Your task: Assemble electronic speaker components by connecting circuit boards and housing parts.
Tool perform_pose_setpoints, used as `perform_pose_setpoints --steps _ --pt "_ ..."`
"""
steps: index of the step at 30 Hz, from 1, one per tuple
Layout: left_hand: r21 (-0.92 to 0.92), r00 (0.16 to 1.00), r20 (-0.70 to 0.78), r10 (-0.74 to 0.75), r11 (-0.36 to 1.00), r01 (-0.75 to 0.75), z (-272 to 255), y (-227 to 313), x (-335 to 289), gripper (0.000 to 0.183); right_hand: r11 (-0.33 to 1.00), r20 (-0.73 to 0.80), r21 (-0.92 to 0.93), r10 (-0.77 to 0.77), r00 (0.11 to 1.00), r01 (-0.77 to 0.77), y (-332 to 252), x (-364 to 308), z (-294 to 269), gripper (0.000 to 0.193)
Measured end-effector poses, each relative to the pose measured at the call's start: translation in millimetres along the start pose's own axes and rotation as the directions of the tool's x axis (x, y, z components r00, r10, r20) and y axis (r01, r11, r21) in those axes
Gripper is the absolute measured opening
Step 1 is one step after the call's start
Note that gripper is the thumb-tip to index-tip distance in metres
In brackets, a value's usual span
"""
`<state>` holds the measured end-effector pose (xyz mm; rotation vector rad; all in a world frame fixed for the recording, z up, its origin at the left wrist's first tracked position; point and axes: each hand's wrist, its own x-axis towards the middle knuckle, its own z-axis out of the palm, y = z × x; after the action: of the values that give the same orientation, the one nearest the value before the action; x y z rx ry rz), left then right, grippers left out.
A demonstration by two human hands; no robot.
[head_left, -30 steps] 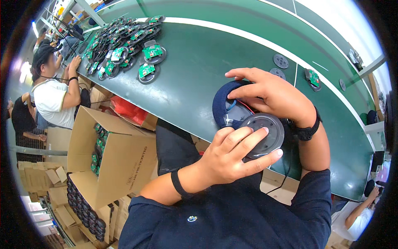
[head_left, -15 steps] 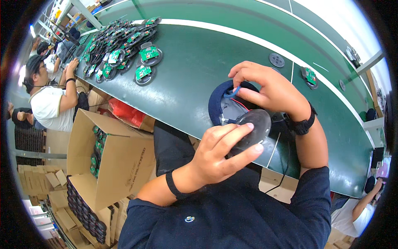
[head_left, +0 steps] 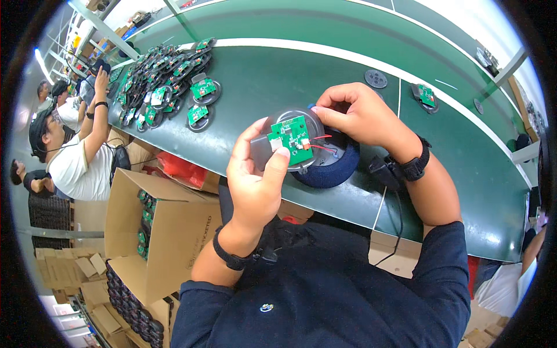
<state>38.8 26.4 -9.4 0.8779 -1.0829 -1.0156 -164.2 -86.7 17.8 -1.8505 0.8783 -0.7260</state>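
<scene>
My left hand (head_left: 250, 184) is closed on a round black plastic cover, with its thumb over the green circuit board (head_left: 299, 139) mounted on it. The board faces up. Thin red wires (head_left: 322, 145) run from a connector on the board toward a round housing with a navy fabric rim (head_left: 332, 175), which rests on the bench partly behind the cover. At the far edge of the cover, my right hand (head_left: 361, 116) pinches a small blue piece (head_left: 313, 107), mostly hidden by the fingers; the earlier frame shows it as a loop.
A heap of black covers with green boards (head_left: 165, 72) lies at the bench's far left. Farther right are a perforated black disc (head_left: 376, 79) and another board-bearing cover (head_left: 425, 97). A black corded adapter (head_left: 384, 173) sits by my right wrist. An open carton (head_left: 180, 243) stands at left; co-workers sit beyond.
My left hand has turned the cover over, so its board side now faces up, and shifted it left and away from me. The right hand keeps its pinch. A co-worker at left has raised an arm.
</scene>
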Motion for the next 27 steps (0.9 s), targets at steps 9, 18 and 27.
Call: perform_pose_setpoints --steps 9,18,27 --pt "0.050 1.000 0.015 -0.019 0.999 0.018 2 2 3 0.050 0.999 0.082 0.037 -0.011 0.997 0.008 0 -3 -10 0.021" --pt "-0.004 0.987 0.163 -0.017 1.000 0.018 18 11 49 0.045 0.943 0.095 0.291 -0.199 0.975 0.164 -6 -10 -14 0.030" --pt "0.239 0.992 0.126 0.025 0.970 -0.055 1 -9 55 0.043 0.986 -0.078 0.102 -0.126 0.989 0.133 -24 -23 -24 0.038"
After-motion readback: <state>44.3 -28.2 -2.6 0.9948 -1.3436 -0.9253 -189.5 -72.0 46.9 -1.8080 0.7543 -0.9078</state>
